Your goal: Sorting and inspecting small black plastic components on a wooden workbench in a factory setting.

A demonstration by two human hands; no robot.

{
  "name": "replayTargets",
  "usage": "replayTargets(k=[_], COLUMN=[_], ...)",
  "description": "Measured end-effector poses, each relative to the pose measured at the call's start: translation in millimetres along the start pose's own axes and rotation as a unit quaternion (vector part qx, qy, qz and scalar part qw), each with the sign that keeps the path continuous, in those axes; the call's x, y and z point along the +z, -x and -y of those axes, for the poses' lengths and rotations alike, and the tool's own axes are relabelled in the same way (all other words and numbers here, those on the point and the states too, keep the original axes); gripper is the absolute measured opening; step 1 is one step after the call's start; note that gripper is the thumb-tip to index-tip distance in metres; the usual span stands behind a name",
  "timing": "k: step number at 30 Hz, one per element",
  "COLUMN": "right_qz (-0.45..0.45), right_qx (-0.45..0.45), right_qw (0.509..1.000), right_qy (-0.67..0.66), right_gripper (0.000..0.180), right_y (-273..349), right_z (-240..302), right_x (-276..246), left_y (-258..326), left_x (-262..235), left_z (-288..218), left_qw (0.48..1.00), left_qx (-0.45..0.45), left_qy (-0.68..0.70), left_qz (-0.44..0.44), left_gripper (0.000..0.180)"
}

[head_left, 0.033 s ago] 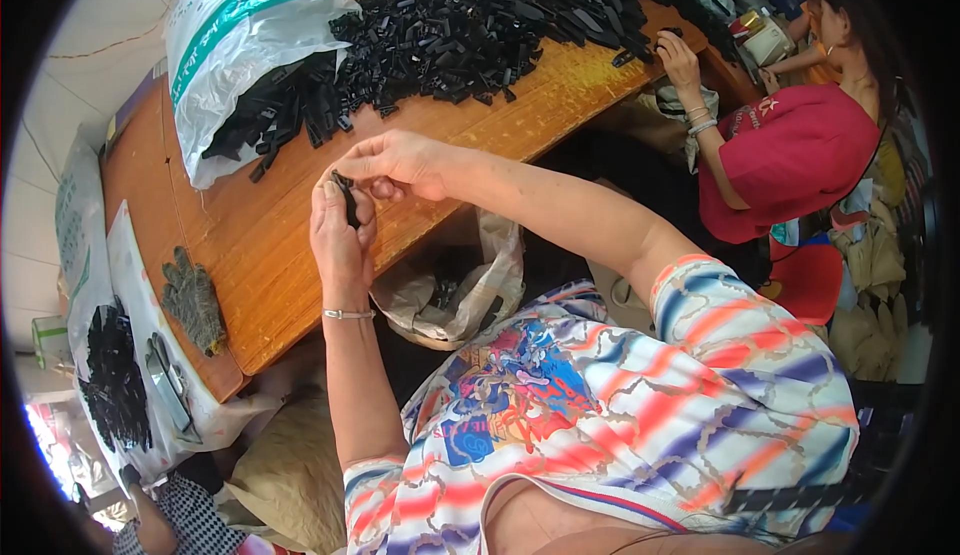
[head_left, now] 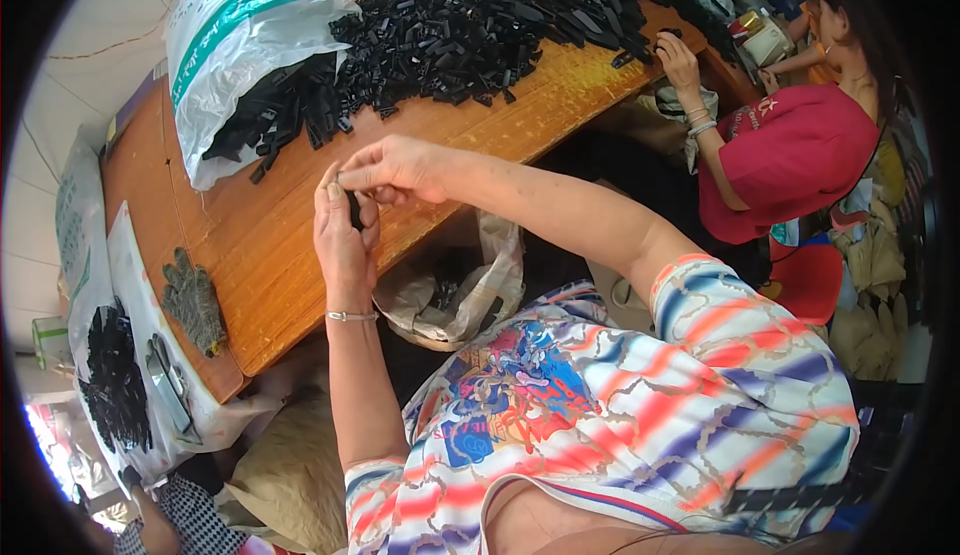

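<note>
My left hand (head_left: 343,240), with a thin bracelet at the wrist, is held upright over the near edge of the wooden table (head_left: 290,255) and grips a small black plastic piece (head_left: 354,211). My right hand (head_left: 395,168) reaches across from the right and pinches the top of the same piece with its fingertips. Both hands touch each other just above the table. A large pile of similar black plastic pieces (head_left: 480,25) lies further back, spilling from a white woven sack (head_left: 235,40).
A grey work glove (head_left: 195,302) lies at the table's left end. A crumpled plastic bag (head_left: 450,295) hangs below the table edge. Another sack with black pieces (head_left: 115,380) sits at the left. A person in a red shirt (head_left: 790,155) works at the right, one hand (head_left: 680,55) on the pile.
</note>
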State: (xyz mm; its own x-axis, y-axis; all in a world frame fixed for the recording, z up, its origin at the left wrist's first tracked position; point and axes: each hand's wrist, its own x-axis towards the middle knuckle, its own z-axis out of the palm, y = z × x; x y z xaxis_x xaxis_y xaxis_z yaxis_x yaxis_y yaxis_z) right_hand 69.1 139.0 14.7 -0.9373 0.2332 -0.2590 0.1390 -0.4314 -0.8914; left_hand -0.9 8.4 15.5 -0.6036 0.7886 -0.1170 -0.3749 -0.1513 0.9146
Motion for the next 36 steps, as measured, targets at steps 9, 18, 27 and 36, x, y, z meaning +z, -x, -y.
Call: replayTargets(k=[9,18,27,36], right_qz=[0.017,-0.259,-0.229,-0.287], right_qx=[-0.051,-0.243,-0.181,-0.253], right_qw=[0.992,0.735,0.681,0.67], right_qy=[0.111,0.577,0.671,0.636], right_gripper=[0.02,0.025,0.032,0.011], right_y=[21,-62,-73,-36], right_z=[-17,4,-9,11], right_x=[2,-34,-16,-70], left_y=[26,79,84,-72], left_x=[3,-29,-25,-72], left_z=[23,82,49,-17], left_qw=[0.997,0.757,0.806,0.698], left_qx=[-0.066,0.201,0.255,0.328], left_qy=[0.02,-0.62,-0.53,-0.633], left_qz=[0.024,0.038,0.069,-0.073], left_gripper=[0.057,0.031,0.013,0.02])
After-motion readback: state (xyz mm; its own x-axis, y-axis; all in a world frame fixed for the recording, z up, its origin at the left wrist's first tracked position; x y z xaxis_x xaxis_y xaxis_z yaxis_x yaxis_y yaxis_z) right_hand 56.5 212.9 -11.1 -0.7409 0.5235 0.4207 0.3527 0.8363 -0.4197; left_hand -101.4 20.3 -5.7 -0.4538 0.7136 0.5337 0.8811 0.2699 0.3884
